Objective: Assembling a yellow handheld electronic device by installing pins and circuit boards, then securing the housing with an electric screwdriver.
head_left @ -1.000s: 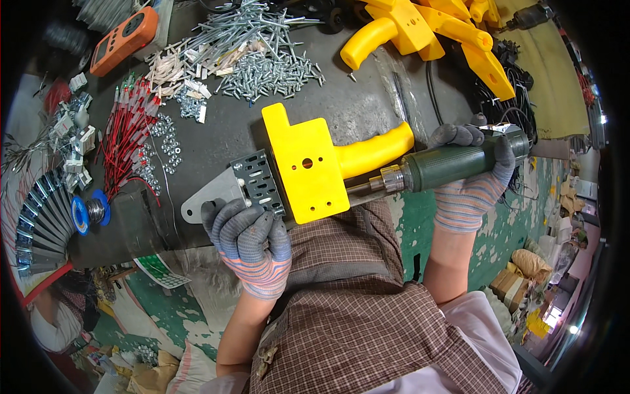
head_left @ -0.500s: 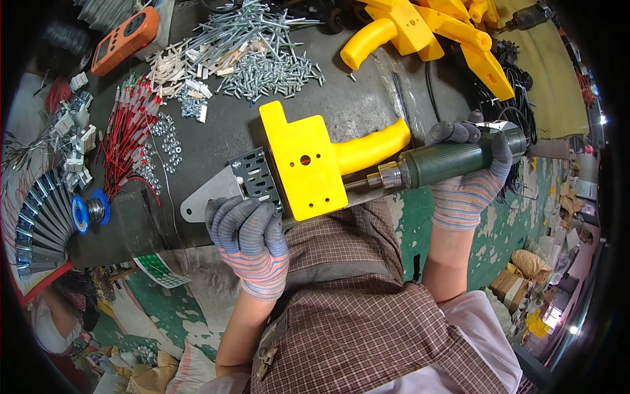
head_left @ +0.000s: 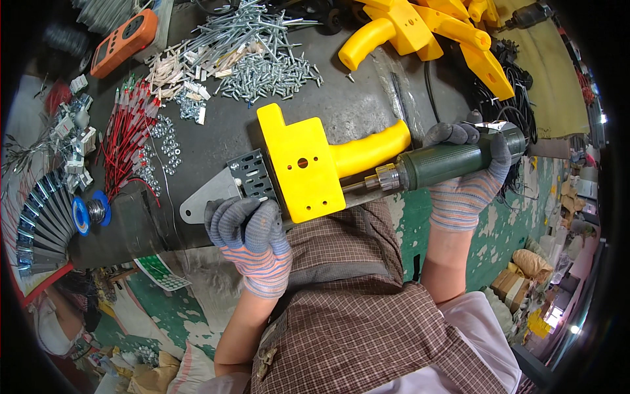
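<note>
A yellow plastic handle housing (head_left: 314, 134) lies on the dark bench in front of me, its grip pointing right. Against its left side sits a perforated metal bracket (head_left: 252, 171) with a pointed grey metal plate (head_left: 209, 197). My left hand (head_left: 248, 230), in a striped grey-palmed glove, is closed with curled fingers at the bracket's near edge; a tiny pale tip shows by the fingertips. My gloved right hand (head_left: 469, 187) grips a dark green electric screwdriver (head_left: 443, 163). The screwdriver's shaft points left to the housing's near right side, where its tip is hidden.
Beyond the housing are piles of screws (head_left: 266, 75), red wires (head_left: 125, 134) and nuts (head_left: 169, 146). An orange meter (head_left: 125, 43) lies far left, near a solder spool (head_left: 95, 210) and fanned metal plates (head_left: 46, 217). More yellow housings (head_left: 410, 29) and black cables (head_left: 515, 79) occupy the far right.
The housing and bracket have shifted very slightly left. My left fingers have changed pose a little, and the pale tip now shows beside them. My right hand and the screwdriver have barely moved.
</note>
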Demonstrator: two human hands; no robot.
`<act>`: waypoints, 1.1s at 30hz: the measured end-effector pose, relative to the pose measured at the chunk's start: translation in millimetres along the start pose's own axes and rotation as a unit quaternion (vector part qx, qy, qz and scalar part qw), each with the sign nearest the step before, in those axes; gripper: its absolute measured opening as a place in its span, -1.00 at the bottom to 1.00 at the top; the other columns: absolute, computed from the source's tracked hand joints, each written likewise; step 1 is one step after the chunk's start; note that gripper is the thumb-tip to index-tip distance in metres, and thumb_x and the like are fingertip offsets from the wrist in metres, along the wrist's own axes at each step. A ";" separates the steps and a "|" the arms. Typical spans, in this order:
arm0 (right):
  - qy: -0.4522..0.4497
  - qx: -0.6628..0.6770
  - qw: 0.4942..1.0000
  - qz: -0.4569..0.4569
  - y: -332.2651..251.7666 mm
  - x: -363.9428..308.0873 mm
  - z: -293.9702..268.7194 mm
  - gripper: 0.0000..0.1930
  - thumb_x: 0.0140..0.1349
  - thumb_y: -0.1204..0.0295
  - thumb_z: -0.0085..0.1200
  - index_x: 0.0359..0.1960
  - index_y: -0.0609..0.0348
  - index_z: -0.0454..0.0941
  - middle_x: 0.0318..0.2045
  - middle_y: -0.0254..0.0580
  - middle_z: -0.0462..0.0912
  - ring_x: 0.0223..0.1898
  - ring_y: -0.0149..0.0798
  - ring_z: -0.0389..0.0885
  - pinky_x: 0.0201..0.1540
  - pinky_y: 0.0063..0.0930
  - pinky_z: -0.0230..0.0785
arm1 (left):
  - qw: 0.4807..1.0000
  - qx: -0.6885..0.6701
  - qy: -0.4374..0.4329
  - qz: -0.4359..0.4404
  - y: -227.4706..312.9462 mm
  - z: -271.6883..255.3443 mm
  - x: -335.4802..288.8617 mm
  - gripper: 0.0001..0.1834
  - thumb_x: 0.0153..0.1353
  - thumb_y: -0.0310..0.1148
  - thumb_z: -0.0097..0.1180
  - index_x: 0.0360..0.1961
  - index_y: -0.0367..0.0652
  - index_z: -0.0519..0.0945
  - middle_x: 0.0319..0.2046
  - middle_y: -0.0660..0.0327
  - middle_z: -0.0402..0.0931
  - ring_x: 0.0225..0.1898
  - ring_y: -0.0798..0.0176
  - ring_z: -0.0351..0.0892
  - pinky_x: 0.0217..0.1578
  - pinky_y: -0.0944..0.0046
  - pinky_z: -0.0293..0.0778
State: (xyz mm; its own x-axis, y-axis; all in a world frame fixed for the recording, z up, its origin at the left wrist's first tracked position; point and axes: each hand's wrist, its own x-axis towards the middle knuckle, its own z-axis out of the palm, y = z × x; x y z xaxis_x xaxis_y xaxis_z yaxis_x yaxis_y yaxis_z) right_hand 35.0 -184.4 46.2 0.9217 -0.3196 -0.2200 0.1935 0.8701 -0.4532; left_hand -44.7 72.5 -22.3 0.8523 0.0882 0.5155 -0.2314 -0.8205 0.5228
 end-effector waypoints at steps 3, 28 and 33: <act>-0.022 0.038 0.999 0.031 -0.2 0.3 0.6 -0.54 0.08 0.29 0.27 -0.04 0.30 0.49 -0.50 -0.28 0.51 -0.40 -0.23 0.53 0.02 -0.12 0.41 | 1.000 0.002 0.003 0.003 1.4 -0.1 1.0 -0.81 0.10 -0.39 0.21 -0.24 0.09 0.55 -0.19 0.21 0.44 -0.07 0.01 0.40 0.13 -0.14 0.24; 0.060 0.038 0.997 0.026 19.2 48.2 13.5 -0.66 0.08 0.32 0.24 -0.14 0.23 0.53 -0.49 -0.17 0.58 -0.41 -0.22 0.62 0.00 -0.10 0.50 | 0.814 -0.356 -0.372 -0.269 -29.1 -16.5 122.2 -0.12 0.12 -0.57 0.23 0.43 -0.19 0.05 -0.23 0.09 0.63 -0.17 0.36 0.57 -0.08 0.42 0.46; 0.081 0.023 0.996 0.042 30.6 45.2 16.6 -0.71 0.07 0.32 0.24 -0.23 0.18 0.51 -0.47 -0.21 0.56 -0.41 -0.19 0.59 -0.04 -0.10 0.51 | 0.824 -0.390 -0.330 -0.247 -37.6 -21.2 99.5 -0.11 0.12 -0.52 0.27 0.42 -0.21 0.06 -0.25 0.13 0.62 -0.22 0.36 0.57 -0.11 0.39 0.48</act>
State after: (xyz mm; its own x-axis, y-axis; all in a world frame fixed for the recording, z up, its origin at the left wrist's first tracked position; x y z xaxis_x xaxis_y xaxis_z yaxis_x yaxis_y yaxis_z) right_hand 88.2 -166.0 36.7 0.8694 -0.2985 -0.3937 0.1375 0.9115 -0.3876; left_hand 38.8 124.1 23.7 0.9425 -0.2354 -0.2372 0.2081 -0.1421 0.9677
